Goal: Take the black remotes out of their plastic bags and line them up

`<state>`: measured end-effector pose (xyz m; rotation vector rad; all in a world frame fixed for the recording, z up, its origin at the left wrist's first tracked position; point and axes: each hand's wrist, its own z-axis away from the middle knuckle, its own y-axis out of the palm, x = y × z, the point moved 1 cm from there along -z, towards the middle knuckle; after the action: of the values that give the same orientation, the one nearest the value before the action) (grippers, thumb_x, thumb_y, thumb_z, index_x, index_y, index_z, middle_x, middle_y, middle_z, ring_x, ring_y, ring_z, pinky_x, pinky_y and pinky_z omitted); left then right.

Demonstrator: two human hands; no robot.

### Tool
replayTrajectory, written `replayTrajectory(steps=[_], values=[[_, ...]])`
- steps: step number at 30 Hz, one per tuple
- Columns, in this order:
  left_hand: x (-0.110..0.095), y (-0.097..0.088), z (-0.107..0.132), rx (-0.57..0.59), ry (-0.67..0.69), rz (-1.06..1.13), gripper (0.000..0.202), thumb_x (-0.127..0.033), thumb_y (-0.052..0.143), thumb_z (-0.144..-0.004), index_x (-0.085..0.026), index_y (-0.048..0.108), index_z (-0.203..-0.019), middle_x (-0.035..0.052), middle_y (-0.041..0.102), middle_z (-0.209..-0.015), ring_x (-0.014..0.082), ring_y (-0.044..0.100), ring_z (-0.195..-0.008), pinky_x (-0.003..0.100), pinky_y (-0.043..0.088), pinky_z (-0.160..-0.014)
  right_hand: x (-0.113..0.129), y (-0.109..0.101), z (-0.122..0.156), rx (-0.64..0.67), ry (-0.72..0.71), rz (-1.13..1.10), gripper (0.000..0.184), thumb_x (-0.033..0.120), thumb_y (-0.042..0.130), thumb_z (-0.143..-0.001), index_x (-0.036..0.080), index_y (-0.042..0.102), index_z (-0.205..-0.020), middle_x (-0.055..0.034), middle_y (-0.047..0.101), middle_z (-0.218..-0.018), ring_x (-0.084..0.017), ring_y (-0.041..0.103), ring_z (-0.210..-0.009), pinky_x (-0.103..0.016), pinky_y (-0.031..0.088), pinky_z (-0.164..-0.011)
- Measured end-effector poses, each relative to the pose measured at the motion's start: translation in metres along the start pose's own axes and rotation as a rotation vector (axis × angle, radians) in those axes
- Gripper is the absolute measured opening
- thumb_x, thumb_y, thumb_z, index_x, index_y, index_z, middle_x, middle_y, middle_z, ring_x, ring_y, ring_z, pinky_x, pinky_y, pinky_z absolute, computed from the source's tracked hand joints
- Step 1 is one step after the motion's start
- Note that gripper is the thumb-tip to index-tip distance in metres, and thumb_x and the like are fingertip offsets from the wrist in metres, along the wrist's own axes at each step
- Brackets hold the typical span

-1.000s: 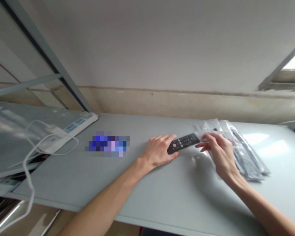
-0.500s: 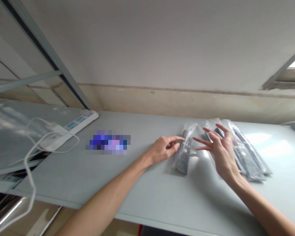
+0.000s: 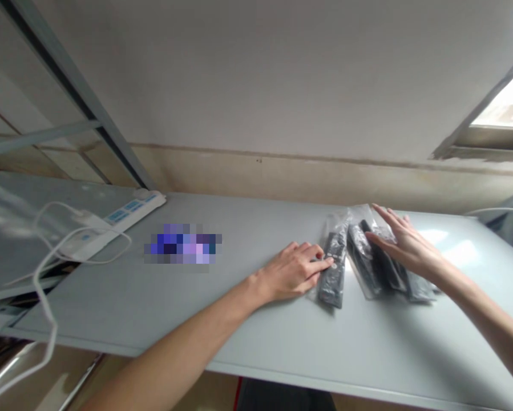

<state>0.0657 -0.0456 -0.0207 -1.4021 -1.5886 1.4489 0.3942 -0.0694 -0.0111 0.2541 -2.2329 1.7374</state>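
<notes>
A black remote control (image 3: 334, 279) in a clear plastic bag lies on the grey table, its long side pointing away from me. My left hand (image 3: 297, 271) rests at its left edge, the index finger stretched onto the buttons and the other fingers loosely bent. To the right, several more bagged remote controls (image 3: 365, 262) lie side by side, partly overlapping. Over their right side my right hand (image 3: 404, 242) lies with straight fingers and the thumb apart, touching the bags. It covers part of the rightmost ones.
A white power strip (image 3: 119, 220) with a plugged-in white cable (image 3: 46, 302) lies at the left by a metal frame post (image 3: 114, 142). A blurred-out blue and purple item (image 3: 183, 245) is on the table left of my hands. The wall (image 3: 256, 177) borders the back edge.
My right hand has turned palm-down and moved onto the bagged remotes, which now sit closer together and further left. My left index finger has moved onto the single remote.
</notes>
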Motion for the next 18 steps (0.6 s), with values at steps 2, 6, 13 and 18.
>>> replayTrajectory(steps=[2,6,13,18], values=[[-0.003,0.003,-0.002,0.005,-0.029,-0.027,0.047,-0.035,0.047,-0.112,-0.023,0.052,-0.156,0.0115,0.062,-0.141,0.0283,0.059,-0.125,0.046,0.045,-0.108,-0.005,0.005,0.007,0.008,-0.018,0.031,0.087,0.071,0.055,-0.098,0.031,0.031,-0.172,-0.0166,0.049,-0.167,-0.048,0.039,-0.157,-0.071,0.043,-0.118],[-0.005,0.009,-0.006,0.035,0.004,-0.054,0.06,-0.056,0.042,-0.112,-0.028,0.04,-0.165,0.0111,0.055,-0.151,0.0284,0.052,-0.134,0.046,0.04,-0.115,0.011,0.016,0.026,-0.043,-0.008,0.121,0.081,0.071,0.043,-0.103,0.028,0.034,-0.171,-0.0176,0.053,-0.164,-0.046,0.044,-0.155,-0.07,0.041,-0.119],[-0.009,0.007,-0.009,0.039,0.074,-0.096,0.057,-0.049,0.045,-0.113,-0.029,0.04,-0.166,0.0123,0.05,-0.16,0.0285,0.05,-0.142,0.046,0.041,-0.117,-0.022,0.004,0.025,-0.136,0.218,0.153,0.089,0.074,0.039,-0.1,0.013,0.042,-0.165,-0.032,0.067,-0.137,-0.05,0.066,-0.123,-0.062,0.052,-0.099],[-0.011,0.011,-0.011,-0.024,0.167,-0.024,0.053,-0.023,0.05,-0.11,-0.018,0.043,-0.162,0.0127,0.063,-0.15,0.0243,0.061,-0.133,0.04,0.048,-0.108,-0.066,-0.009,0.027,-0.112,0.309,-0.007,0.095,0.084,0.065,-0.082,0.016,0.057,-0.148,-0.0249,0.073,-0.099,-0.045,0.071,-0.094,-0.054,0.053,-0.082]])
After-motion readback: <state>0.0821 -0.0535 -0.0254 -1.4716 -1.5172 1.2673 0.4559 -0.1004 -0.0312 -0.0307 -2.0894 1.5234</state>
